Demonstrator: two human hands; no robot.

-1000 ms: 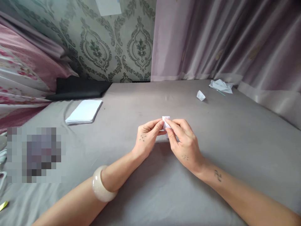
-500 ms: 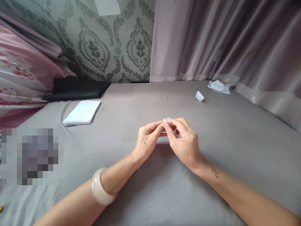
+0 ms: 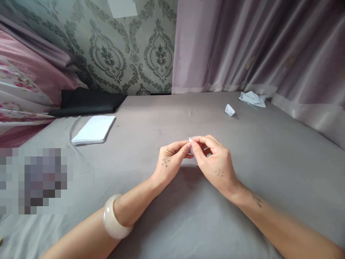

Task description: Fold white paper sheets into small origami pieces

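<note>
Between the person's fingertips, around the middle of the scene, is a small piece of white paper [image 3: 190, 140], mostly hidden by the fingers; from where I stand I can't make out its full shape. The left hand [image 3: 170, 158] comes at it from the left, its grip closed to a pinch, thumb and forefinger pressed on the paper. The right hand [image 3: 215, 162] meets it from the right with the same narrow grip, thumb and forefinger on the paper's edge, so the tips of both hands nearly touch. Small dark dots mark the backs of both hands, and a pale bangle [image 3: 109, 217] rings the left forearm. Under them spreads a grey cloth [image 3: 161, 124]. Beyond the hands, far to the right, a folded white paper piece [image 3: 229, 110] sits alone; farther off lie some loose white papers [image 3: 252, 98] with a thin green strip [image 3: 252, 106] just beside them. Over on the left rests a stack of white sheets [image 3: 95, 128], with a black item [image 3: 88, 103] behind it. Patterned wallpaper [image 3: 159, 54] and a mauve curtain [image 3: 229, 46] close off the far side.
</note>
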